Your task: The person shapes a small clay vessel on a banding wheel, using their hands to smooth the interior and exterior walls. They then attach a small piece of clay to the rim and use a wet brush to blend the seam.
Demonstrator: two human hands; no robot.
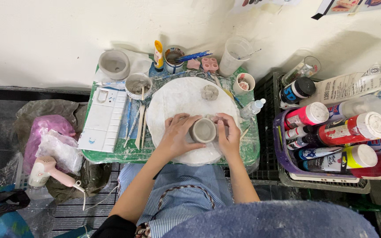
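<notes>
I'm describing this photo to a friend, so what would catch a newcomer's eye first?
Both hands, left hand and right hand, cup a small grey clay cup on a round white board at the middle of the green table. At the right, a purple basket packed with bright paint bottles stands out. At the left lies a pink hairdryer.

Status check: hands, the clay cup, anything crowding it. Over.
Left hand and right hand both cupping small grey clay cup on round white board. Loose clay lump behind, apart. Nothing crowding.

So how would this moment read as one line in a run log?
left hand: cupping small clay pot | right hand: pinching its rim | pot on round white board | clay lump behind
</notes>
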